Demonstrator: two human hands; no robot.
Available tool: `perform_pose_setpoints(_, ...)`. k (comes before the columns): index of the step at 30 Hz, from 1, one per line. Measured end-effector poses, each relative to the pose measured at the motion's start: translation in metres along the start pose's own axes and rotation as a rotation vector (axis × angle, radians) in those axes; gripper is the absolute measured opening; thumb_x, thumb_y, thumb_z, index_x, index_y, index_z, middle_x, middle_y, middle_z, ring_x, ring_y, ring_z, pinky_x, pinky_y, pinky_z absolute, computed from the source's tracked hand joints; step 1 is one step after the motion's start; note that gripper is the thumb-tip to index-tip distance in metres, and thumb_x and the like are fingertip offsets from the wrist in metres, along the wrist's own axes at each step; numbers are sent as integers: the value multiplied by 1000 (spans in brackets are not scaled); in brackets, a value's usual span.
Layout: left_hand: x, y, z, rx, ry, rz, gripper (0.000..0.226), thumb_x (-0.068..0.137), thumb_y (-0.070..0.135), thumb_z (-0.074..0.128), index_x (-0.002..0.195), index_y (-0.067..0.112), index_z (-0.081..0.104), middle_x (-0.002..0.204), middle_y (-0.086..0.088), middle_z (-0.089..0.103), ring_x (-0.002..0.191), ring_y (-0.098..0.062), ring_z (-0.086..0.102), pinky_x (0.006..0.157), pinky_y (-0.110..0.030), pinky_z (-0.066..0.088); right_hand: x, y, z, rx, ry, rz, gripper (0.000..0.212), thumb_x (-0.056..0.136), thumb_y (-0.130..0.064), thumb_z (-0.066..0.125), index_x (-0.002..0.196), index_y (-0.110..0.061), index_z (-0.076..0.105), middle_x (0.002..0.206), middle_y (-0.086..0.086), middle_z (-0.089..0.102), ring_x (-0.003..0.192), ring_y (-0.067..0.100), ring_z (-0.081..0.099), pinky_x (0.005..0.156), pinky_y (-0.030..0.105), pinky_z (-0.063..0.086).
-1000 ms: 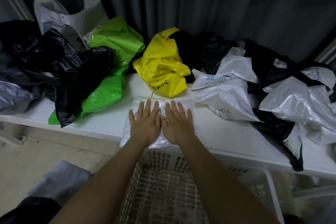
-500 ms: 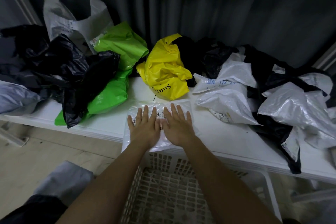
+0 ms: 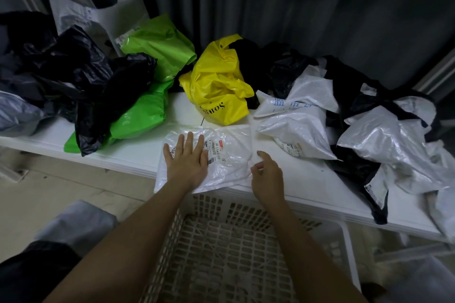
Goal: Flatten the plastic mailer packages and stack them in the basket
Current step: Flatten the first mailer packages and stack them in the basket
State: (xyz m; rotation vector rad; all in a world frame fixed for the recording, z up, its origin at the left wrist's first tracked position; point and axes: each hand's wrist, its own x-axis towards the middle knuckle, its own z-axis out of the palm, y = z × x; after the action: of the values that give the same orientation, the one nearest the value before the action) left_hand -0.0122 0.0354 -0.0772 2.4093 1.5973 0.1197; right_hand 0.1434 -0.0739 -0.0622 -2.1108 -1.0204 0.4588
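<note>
We pressed our left hand (image 3: pixel 188 160) flat, fingers straight and lightly spread, on the left half of the white mailer (image 3: pixel 226 157). Our right hand (image 3: pixel 267 174) sat at the mailer's right edge w/ fingers curled, thumb and forefinger close together at the plastic; whether they actually pinched it we could not tell. The mailer lay nearly flat on the white table (image 3: pixel 302 179), label side up, its near edge overhanging the table's front. Directly below that edge stood the white lattice basket (image 3: pixel 221 253), between our forearms. Beyond the mailer: a crumpled yellow bag (image 3: pixel 219 88) w/ dark lettering, touching the mailer's far edge. To the left, green bags (image 3: pixel 152 96) partly covered by black bags (image 3: pixel 98 86), w/ a grey-white mailer (image 3: pixel 83 10) upright behind them. To the right, a heap of white woven-look mailers (image 3: pixel 300 115) mixed w/ black plastic. A dark curtain (image 3: pixel 295 2) hung behind the table.
</note>
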Motion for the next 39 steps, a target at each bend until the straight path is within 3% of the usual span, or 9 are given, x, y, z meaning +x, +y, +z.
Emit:
perform_pose_setpoints(3,1,-1,0,16,2,-4,54,101,45,8,153,32,-2,161,0,-9,148,-18,-13,115,-55,-12,-4,1,-7,56,-24,-14,43,91,-1,56,133,-11,52,91,6,58,85,18,56,81,26,43)
perform_pose_setpoints(11,-2,-1,-1,45,-19,39,54,101,45,7,153,33,-1,161,1,-10,147,-18,-13,114,-55,-13,-24,7,-13,37,58,40,41,90,3,51,128,-12,55,98,6,56,90,21,55,81,28,46)
perform_pose_setpoints(15,-2,-1,-1,47,-19,50,54,101,45,7,153,33,-2,161,1,-11,147,-18,-14,114,-55,-14,-21,-9,-6,-412,272,-383,38,76,-9,52,111,-5,64,105,18,60,91,36,55,75,41,49)
perform_pose_setpoints(17,-2,-1,0,54,-16,53,54,101,45,7,153,33,-2,161,1,-11,147,-18,-15,114,-55,-14,-6,-23,2,-453,158,-521,44,84,-22,40,119,-8,62,123,18,58,113,38,53,94,48,46)
perform_pose_setpoints(20,-3,-1,2,57,-2,67,54,100,46,4,153,33,-3,161,1,-11,147,-18,-14,114,-55,-13,15,-30,23,-541,-164,-679,54,95,-38,27,141,-17,47,153,12,35,144,35,23,116,53,16)
perform_pose_setpoints(25,-5,-4,6,68,39,72,74,81,51,-17,152,34,-2,161,1,-9,147,-19,-13,113,-58,-15,31,-20,45,-639,-274,-564,80,84,-71,-4,153,-35,14,162,-2,5,148,31,-7,118,53,-2)
perform_pose_setpoints(29,-4,-5,9,42,88,40,72,83,52,-15,152,35,-2,161,1,-6,148,-19,-11,110,-59,-18,28,-19,48,-624,-195,-512,80,88,-72,-5,151,-32,24,160,3,19,146,41,9,115,56,8)
perform_pose_setpoints(34,-8,-6,10,31,111,-9,71,84,52,-12,152,35,0,161,0,-4,147,-23,-13,110,-58,-17,26,-18,52,-648,-182,-467,79,89,-70,-6,151,-33,24,160,5,18,144,44,11,113,60,5)
perform_pose_setpoints(39,-8,0,-1,17,40,-46,57,98,48,5,152,33,-4,161,-4,-12,146,-30,-19,111,-59,-14,27,-18,53,-693,-205,-430,85,77,-74,-20,152,-39,2,162,0,-2,146,40,-6,114,59,-2)
